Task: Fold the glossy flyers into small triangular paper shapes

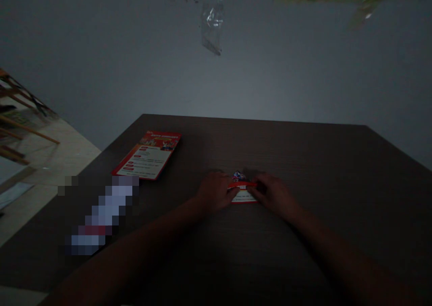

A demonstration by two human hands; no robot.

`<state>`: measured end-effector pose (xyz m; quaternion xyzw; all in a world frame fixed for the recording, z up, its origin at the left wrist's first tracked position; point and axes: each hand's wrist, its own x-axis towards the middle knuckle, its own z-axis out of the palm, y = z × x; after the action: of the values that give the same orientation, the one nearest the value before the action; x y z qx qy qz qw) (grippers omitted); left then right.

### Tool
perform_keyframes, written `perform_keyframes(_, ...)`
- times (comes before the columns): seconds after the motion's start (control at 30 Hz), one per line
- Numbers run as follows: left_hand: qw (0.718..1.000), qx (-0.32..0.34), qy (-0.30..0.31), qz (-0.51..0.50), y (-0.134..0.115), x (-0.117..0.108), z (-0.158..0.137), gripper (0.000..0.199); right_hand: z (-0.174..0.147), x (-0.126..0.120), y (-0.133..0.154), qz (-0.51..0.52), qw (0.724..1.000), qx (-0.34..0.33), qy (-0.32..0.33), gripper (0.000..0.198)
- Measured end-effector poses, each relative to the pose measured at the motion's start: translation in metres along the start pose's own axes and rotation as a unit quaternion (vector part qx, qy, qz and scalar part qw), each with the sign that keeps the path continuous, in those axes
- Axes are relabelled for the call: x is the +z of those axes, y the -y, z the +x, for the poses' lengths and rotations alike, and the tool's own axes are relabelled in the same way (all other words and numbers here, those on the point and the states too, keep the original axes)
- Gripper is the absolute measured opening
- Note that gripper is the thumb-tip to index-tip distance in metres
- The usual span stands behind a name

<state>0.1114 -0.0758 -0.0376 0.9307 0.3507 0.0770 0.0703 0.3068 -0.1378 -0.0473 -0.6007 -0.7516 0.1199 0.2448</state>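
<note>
A small red and white printed leaflet [243, 197] lies on the dark wooden table, partly folded, with a printed flap rising at its far edge. My left hand [214, 191] grips its left side, thumb on the red strip. On the opposite side my right hand [272, 193] pinches the paper between thumb and fingers. Both thumbs almost meet over the middle of the sheet. Some fingertips are hidden behind the paper, and the dim light blurs the detail. A stack of similar red and white leaflets [148, 157] lies to the left of my hands.
A pixelated, pale elongated item [106, 211] lies on the table [320, 162] below the leaflet stack. The table's far edge meets a grey wall [243, 81] with clear plastic [212, 22] hanging on it. Wooden furniture legs [30, 128] stand on the floor at left.
</note>
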Motion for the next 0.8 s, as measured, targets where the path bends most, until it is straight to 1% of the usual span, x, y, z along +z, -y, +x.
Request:
perform_keyframes(0.1,1.0,-0.016,0.0,0.002,-0.002,0.001,0.002,0.042,0.002,0.001,0.003,0.0,1.0,0.024,-0.006,0.011)
perform_keyframes(0.27,0.999,-0.038,0.004,0.004,-0.005,0.0,0.003,0.042,0.005,0.005,0.005,0.007,0.999,0.034,-0.017,0.016)
perform_keyframes(0.43,0.999,-0.051,0.014,0.006,-0.007,-0.004,0.005,0.04,0.007,0.005,0.005,-0.005,0.998,0.055,-0.011,0.02)
perform_keyframes(0.6,0.996,-0.081,0.041,-0.003,-0.008,-0.011,0.006,0.042,0.009,0.002,0.007,0.007,0.997,0.076,0.0,0.026)
perform_keyframes(0.8,0.99,-0.111,0.084,-0.007,-0.003,-0.021,0.007,0.042,0.01,0.0,0.006,0.012,0.994,0.111,0.016,0.033)
